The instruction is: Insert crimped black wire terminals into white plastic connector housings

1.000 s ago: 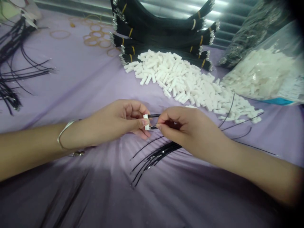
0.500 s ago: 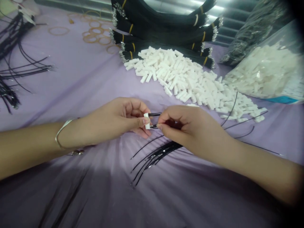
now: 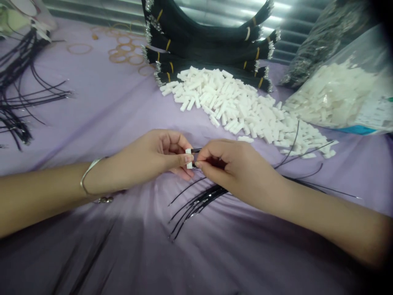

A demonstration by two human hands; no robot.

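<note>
Head view: between my left hand's (image 3: 153, 152) thumb and fingers is a white connector housing (image 3: 189, 165), its long axis running near to far, across the black wires (image 3: 195, 150) at its right side. Just right of it, my right hand (image 3: 238, 162) pinches narrowly, apparently on a wire at the housing's near end. Loose black leads (image 3: 215, 191) lie below that hand; farther out, white housings (image 3: 233, 102) heap on purple cloth (image 3: 123, 106).

Connector (image 3: 189, 165) before connector pile (image 3: 231, 100), bag (image 3: 367, 96) right
</note>
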